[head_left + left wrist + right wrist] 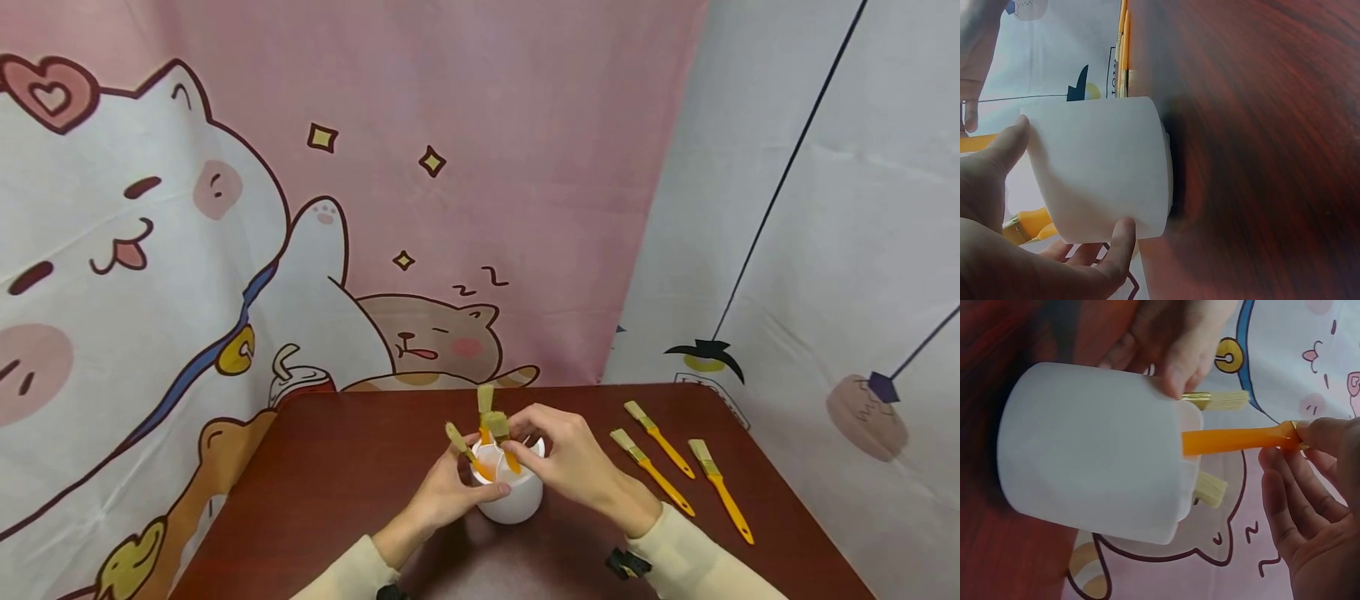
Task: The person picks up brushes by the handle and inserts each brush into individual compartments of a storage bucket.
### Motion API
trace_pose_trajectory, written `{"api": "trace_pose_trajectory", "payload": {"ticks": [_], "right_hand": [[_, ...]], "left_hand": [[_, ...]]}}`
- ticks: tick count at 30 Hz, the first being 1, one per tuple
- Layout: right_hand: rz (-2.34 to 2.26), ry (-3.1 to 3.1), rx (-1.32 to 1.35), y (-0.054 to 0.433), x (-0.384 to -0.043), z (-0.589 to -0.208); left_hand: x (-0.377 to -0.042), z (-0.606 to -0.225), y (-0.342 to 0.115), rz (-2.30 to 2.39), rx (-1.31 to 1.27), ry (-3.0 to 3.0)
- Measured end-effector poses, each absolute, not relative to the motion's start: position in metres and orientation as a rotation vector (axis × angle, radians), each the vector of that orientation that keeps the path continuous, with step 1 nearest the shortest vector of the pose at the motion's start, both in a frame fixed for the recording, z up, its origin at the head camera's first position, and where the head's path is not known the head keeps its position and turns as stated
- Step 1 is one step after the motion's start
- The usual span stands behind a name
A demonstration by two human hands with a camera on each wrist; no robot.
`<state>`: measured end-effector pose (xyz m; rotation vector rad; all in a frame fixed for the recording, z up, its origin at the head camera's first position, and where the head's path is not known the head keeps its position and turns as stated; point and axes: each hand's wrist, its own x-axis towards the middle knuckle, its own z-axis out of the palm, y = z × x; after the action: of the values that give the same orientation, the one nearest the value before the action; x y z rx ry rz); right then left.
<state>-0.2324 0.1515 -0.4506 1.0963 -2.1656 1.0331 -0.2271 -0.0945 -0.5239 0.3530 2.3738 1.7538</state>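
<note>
A white cup-like holder with a scalloped inner rim stands on the table. My left hand grips it from the left, thumb at the rim and fingers round its side. Over the opening, my right hand pinches a paintbrush near its metal band; the orange handle points down into the holder and the bristles face up. Two other paintbrushes stand in the holder, one leaning left and one at the back, bristles up. The handle ends inside the holder are hidden.
Three more orange-handled paintbrushes lie on the right of the dark red-brown table: one at the back, one nearer the holder and one farther right. A cartoon-printed cloth hangs behind the table.
</note>
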Motion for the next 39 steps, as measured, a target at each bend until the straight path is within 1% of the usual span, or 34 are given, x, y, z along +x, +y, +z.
{"api": "trace_pose_trajectory", "payload": {"ticks": [10, 27, 39], "right_hand": [[1.031, -2.120, 1.202, 0.153, -0.237, -0.468], [0.966, -2.172, 1.222, 0.156, -0.240, -0.484], [0.819, -2.179, 1.200, 0.155, -0.237, -0.495]], "left_hand": [[-0.228, -0.522, -0.097, 1.737, 0.352, 2.370], [-0.229, -0.520, -0.097, 1.759, 0.399, 2.338], [-0.229, -0.521, -0.097, 1.749, 0.399, 2.363]]}}
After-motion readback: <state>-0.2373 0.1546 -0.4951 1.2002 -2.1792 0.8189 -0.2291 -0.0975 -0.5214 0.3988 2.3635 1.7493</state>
